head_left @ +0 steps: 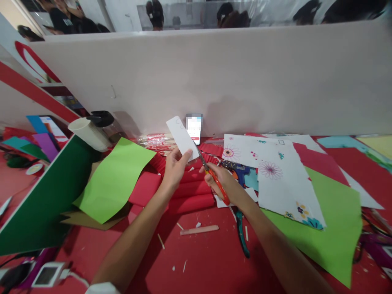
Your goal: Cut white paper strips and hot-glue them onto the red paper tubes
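Note:
My left hand [177,165] pinches the lower end of a white paper strip [183,136], which tilts up to the left and bears a faint drawn outline near its top. In my right hand [225,179] is a pair of scissors [219,185] with orange handles. Their blades lie along the strip's lower right edge; I cannot tell how far apart they are. Under both hands are folded and rolled pieces of red paper [192,188]. Behind the strip a phone [194,128] with a lit screen leans on the white partition.
Green-handled pliers [242,237] and a pale pink stick [199,230] lie on the red table [211,265]. Flower-printed paper [272,171] covers green sheets [333,220] at right. At left are a green sheet [116,179], a dark green board [55,192] and paper cups [88,132].

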{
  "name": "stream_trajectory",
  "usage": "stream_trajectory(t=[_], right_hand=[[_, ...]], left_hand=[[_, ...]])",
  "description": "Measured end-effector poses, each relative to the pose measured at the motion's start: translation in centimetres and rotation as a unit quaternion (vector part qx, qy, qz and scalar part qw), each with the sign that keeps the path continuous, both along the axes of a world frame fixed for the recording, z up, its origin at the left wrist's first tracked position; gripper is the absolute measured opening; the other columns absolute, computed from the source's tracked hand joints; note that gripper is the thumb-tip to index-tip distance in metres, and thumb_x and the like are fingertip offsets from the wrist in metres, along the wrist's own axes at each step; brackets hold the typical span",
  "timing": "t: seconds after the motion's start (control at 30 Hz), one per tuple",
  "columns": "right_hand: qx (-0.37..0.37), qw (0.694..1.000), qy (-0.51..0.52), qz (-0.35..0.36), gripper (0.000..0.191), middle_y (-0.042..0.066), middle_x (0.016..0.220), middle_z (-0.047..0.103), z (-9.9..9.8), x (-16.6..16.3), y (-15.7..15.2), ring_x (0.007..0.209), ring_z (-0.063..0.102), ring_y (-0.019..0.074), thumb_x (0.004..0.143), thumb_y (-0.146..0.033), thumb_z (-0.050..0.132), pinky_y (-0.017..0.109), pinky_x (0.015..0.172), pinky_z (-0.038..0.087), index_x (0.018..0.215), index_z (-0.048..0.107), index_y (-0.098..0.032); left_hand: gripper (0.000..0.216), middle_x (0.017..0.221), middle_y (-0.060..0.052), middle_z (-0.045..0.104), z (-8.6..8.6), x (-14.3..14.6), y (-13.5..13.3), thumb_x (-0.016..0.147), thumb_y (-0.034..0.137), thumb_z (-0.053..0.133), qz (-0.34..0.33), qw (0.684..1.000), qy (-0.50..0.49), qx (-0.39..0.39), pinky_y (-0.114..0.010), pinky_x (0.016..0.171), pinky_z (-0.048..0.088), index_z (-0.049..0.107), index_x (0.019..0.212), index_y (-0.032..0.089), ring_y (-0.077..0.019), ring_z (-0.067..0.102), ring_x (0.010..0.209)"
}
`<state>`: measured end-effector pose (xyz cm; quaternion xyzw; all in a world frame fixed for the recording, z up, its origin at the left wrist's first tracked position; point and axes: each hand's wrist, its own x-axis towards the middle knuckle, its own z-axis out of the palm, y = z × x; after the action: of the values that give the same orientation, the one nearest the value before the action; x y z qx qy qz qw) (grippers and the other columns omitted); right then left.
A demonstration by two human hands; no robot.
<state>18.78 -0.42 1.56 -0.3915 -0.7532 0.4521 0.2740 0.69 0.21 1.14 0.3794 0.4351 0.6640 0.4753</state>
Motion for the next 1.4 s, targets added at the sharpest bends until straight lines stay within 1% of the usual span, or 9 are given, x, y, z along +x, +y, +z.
stream_trajectory(t=[0.23, 0.37, 0.47, 0.63, 0.83, 1.0, 1.13, 1.27, 1.4], right_hand=[[0.031, 0.999, -0.018, -0.017, 0.064, 0.004, 0.076, 0.066, 0.7, -0.1, -0.2, 0.075, 0.066, 0.0232, 0.093, -0.083, 0.045, 0.032, 0.066, 0.045, 0.098, 0.061, -0.021], [0.062, 0.997, -0.034, -0.017, 0.064, 0.006, 0.084, 0.071, 0.9, -0.1, -0.3, 0.074, 0.067, 0.0230, 0.095, -0.081, 0.045, 0.033, 0.072, 0.046, 0.102, 0.063, -0.020], [0.064, 0.997, -0.040, -0.030, 0.060, 0.007, 0.087, 0.073, 0.9, -0.2, -0.5, 0.075, 0.067, 0.0230, 0.096, -0.078, 0.047, 0.033, 0.073, 0.046, 0.103, 0.063, -0.021], [0.073, 0.995, -0.047, -0.043, 0.050, 0.003, 0.077, 0.067, 0.8, -0.3, -0.8, 0.067, 0.060, 0.0199, 0.100, -0.069, 0.049, 0.030, 0.067, 0.040, 0.095, 0.063, -0.022], [0.071, 0.995, -0.035, -0.062, 0.049, 0.002, 0.069, 0.063, 0.1, -0.6, -0.6, 0.063, 0.056, 0.0197, 0.100, -0.067, 0.050, 0.030, 0.064, 0.038, 0.098, 0.065, -0.021], [0.079, 0.994, -0.048, -0.065, 0.050, 0.005, 0.073, 0.066, -0.3, -1.1, -0.7, 0.069, 0.062, 0.0234, 0.102, -0.066, 0.043, 0.031, 0.067, 0.040, 0.093, 0.061, -0.021], [0.087, 0.993, -0.050, -0.057, 0.046, 0.007, 0.080, 0.070, -0.3, -1.1, -0.8, 0.075, 0.066, 0.0251, 0.104, -0.061, 0.042, 0.032, 0.071, 0.043, 0.098, 0.062, -0.020], [0.096, 0.993, -0.047, -0.049, 0.048, 0.008, 0.085, 0.073, 0.0, -0.9, -1.0, 0.076, 0.068, 0.0247, 0.105, -0.061, 0.039, 0.033, 0.072, 0.045, 0.102, 0.064, -0.019], [0.091, 0.992, -0.060, -0.071, 0.051, 0.008, 0.083, 0.073, -0.1, -1.1, -1.1, 0.073, 0.068, 0.0246, 0.107, -0.058, 0.038, 0.032, 0.070, 0.045, 0.117, 0.066, -0.017]], left_hand=[[0.044, 0.100, -0.009, 0.079, -0.2, 0.2, 0.0, 0.074, 0.049, 0.088, -0.002, 1.000, 0.005, -0.005, -0.040, 0.085, 0.065, 0.076, 0.100, 0.016, -0.0234, 0.076, 0.090], [0.044, 0.100, -0.009, 0.079, -0.1, 0.3, -0.1, 0.072, 0.049, 0.089, -0.004, 1.000, -0.015, -0.014, -0.038, 0.083, 0.065, 0.075, 0.098, 0.016, -0.0227, 0.076, 0.088], [0.044, 0.100, -0.010, 0.079, 0.1, 0.2, -0.2, 0.071, 0.049, 0.089, -0.015, 0.999, -0.028, -0.024, -0.037, 0.080, 0.064, 0.075, 0.098, 0.016, -0.0220, 0.076, 0.084], [0.041, 0.095, -0.008, 0.078, 0.3, 0.3, -0.5, 0.075, 0.048, 0.087, -0.001, 1.000, 0.007, -0.026, -0.031, 0.073, 0.062, 0.075, 0.099, 0.016, -0.0200, 0.074, 0.082], [0.035, 0.091, -0.008, 0.076, 0.1, 0.3, -0.5, 0.079, 0.045, 0.083, 0.012, 0.999, 0.020, -0.023, -0.026, 0.066, 0.056, 0.075, 0.096, 0.016, -0.0166, 0.070, 0.075], [0.029, 0.084, -0.005, 0.073, 0.0, 0.2, -0.5, 0.081, 0.042, 0.081, 0.009, 1.000, 0.030, -0.001, -0.025, 0.062, 0.051, 0.073, 0.092, 0.016, -0.0135, 0.064, 0.070], [0.027, 0.078, -0.003, 0.070, 0.4, 0.1, -0.7, 0.082, 0.041, 0.080, 0.006, 0.998, 0.067, 0.001, -0.025, 0.063, 0.049, 0.072, 0.085, 0.015, -0.0125, 0.060, 0.067], [0.027, 0.078, -0.003, 0.071, 0.8, 0.2, -0.8, 0.082, 0.041, 0.079, -0.005, 0.996, 0.085, 0.003, -0.026, 0.066, 0.049, 0.072, 0.085, 0.016, -0.0146, 0.062, 0.072], [0.029, 0.080, -0.003, 0.072, 0.6, 0.4, -0.8, 0.080, 0.043, 0.079, -0.008, 0.997, 0.073, -0.002, -0.026, 0.065, 0.049, 0.073, 0.088, 0.015, -0.0153, 0.063, 0.071]])
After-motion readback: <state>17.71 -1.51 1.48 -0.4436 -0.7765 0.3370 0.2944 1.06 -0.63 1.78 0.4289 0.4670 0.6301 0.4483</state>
